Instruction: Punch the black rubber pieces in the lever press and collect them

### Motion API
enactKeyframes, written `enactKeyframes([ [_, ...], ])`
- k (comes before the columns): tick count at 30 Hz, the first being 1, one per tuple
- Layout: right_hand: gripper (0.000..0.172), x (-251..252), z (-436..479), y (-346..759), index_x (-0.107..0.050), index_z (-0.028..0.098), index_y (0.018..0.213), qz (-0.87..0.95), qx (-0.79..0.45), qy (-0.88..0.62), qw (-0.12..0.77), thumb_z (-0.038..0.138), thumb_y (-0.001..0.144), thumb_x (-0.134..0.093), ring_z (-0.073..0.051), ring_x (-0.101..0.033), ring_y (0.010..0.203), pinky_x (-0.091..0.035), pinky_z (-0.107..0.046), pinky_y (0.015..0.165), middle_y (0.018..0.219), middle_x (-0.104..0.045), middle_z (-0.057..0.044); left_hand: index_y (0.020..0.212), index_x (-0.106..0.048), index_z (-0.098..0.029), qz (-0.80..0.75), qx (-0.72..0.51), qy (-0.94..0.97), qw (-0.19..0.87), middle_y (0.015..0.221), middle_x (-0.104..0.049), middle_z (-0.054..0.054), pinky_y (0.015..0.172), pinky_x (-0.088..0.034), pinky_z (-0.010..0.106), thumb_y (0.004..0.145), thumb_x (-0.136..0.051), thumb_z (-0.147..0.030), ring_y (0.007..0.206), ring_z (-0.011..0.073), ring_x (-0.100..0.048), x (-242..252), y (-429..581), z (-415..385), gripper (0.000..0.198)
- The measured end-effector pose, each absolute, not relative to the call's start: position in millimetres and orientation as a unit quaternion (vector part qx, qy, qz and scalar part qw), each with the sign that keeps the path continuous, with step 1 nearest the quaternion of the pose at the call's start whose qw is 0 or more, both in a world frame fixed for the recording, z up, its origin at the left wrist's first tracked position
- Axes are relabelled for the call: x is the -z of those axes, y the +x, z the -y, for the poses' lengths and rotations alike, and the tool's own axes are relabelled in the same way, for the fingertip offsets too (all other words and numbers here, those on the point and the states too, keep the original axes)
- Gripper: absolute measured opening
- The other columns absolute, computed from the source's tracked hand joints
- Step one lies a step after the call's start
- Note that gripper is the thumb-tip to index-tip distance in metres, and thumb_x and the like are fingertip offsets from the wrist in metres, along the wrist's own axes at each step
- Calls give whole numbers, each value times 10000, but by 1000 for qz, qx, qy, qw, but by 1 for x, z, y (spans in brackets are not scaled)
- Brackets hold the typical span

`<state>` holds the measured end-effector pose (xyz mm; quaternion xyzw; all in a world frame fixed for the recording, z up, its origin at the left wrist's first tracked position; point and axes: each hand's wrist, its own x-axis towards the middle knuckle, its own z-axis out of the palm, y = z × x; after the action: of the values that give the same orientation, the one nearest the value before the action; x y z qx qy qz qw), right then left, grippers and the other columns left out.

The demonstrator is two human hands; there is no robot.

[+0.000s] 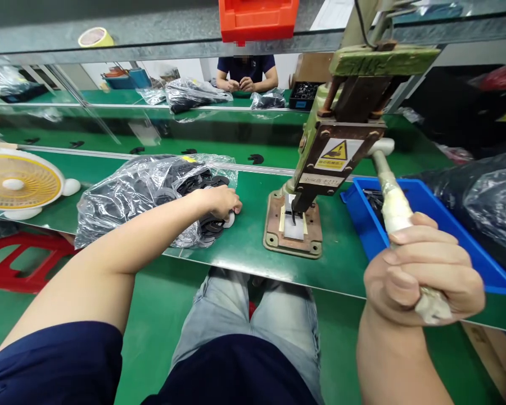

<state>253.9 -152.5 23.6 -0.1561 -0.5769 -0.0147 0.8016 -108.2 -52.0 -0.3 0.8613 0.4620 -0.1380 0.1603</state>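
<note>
My right hand [424, 270] is wrapped around the taped lever handle [394, 205] of a green hand press [341, 124]. Under the ram, on the press's base plate [274, 228], lies a light metal fixture [294, 229] with a small dark piece on it. My left hand [225, 202] reaches to the mouth of a clear plastic bag [122, 194] full of black curved parts [211, 225]. Its fingers are curled together, and what they hold, if anything, is hidden. A pale rounded piece [230, 220] shows just below those fingers.
A blue bin [362, 216] stands right of the press, beside a large dark bag [489, 197]. A yellow fan [17, 180] is at the left. Black hook-shaped parts [256, 159] lie spaced along the green strip behind. Across the bench sits a person [248, 70]; an orange bin [259, 22] hangs overhead.
</note>
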Motion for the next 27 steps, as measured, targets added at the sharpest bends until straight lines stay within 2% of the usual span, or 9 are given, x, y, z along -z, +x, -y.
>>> enactKeyframes([
  [3,523,-23,153,253,-359,206,485,573,16,-161,803,430,703,-778,-145,-616,627,-563,-505,892,513,-509,60,805,-765,-268,-456,134,849,230,834,-745,27,782,-421,298,659,-840,-247,845,233,-634,-11,-111,47,166],
  [6,500,-24,156,254,-376,212,495,579,15,-178,795,435,716,-765,-152,-617,633,-570,-515,900,515,-503,59,774,-714,-240,-496,47,814,300,707,-691,-2,640,-387,279,733,-836,-310,637,172,-575,-17,-108,50,147],
  [10,475,-25,158,253,-379,206,511,589,14,-181,787,420,721,-747,-148,-619,650,-565,-518,910,521,-503,63,892,-616,-195,-528,-163,696,458,788,-717,17,615,-459,255,825,-817,-314,657,154,-645,-4,-81,64,242],
  [14,444,-26,160,253,-389,206,530,589,18,-176,788,397,730,-737,-152,-621,661,-552,-525,918,532,-500,61,979,-562,-162,-480,-322,547,606,825,-699,14,677,-594,292,810,-869,-247,704,139,-697,22,-38,80,360],
  [18,403,-28,164,254,-429,219,553,615,14,-195,764,398,747,-734,-169,-625,687,-550,-561,937,561,-523,57,904,-565,-150,-472,-385,489,624,755,-681,-3,630,-614,274,822,-875,-292,630,115,-686,39,-7,84,351],
  [22,386,-30,168,255,-452,230,573,621,17,-200,757,416,760,-733,-179,-618,690,-553,-593,948,570,-519,57,829,-610,-132,-489,-386,525,580,676,-682,7,503,-513,184,843,-858,-310,517,74,-607,46,6,75,305],
  [27,379,-30,169,254,-454,229,581,617,5,-209,759,402,766,-736,-173,-628,710,-548,-569,977,583,-527,59,854,-653,-130,-489,-377,559,554,676,-666,-1,504,-495,186,843,-851,-314,508,64,-574,55,5,63,270],
])
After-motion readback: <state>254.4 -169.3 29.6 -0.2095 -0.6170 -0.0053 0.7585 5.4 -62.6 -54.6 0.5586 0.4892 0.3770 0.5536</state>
